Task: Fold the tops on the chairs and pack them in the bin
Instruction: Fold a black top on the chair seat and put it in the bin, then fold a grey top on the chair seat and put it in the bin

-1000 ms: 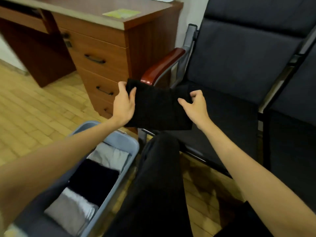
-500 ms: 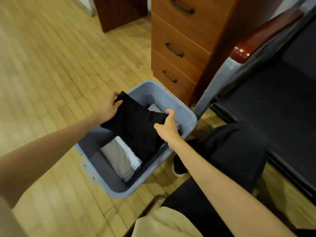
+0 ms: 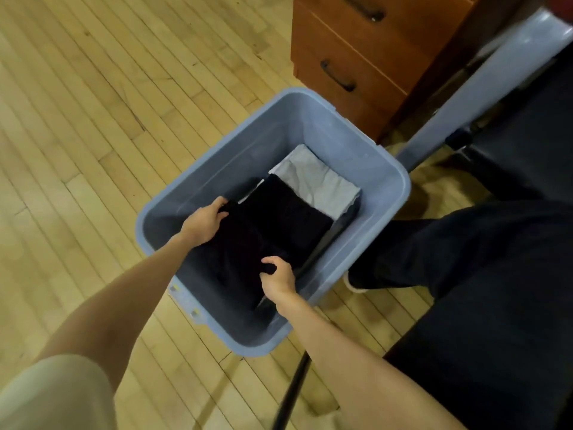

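A blue-grey plastic bin (image 3: 313, 119) stands on the wood floor in front of me. Both hands are down inside it, holding a folded black top (image 3: 235, 252). My left hand (image 3: 203, 223) grips its far left corner and my right hand (image 3: 277, 277) pinches its near right edge. The top lies over the near part of the bin's contents. Beyond it lie another folded black top (image 3: 294, 212) and a folded light grey top (image 3: 319, 181), flat in the bin. The clothes seen earlier under the held top are hidden.
A wooden drawer unit (image 3: 366, 57) stands just behind the bin. A dark chair seat (image 3: 527, 128) with a grey metal frame (image 3: 483, 91) is at the right. My leg in black trousers (image 3: 449, 243) rests beside the bin's right wall. Bare wood floor (image 3: 93, 119) spreads to the left.
I carried the folded black top from the chair seat over to the bin, then lowered it from above the rim down onto the clothes inside.
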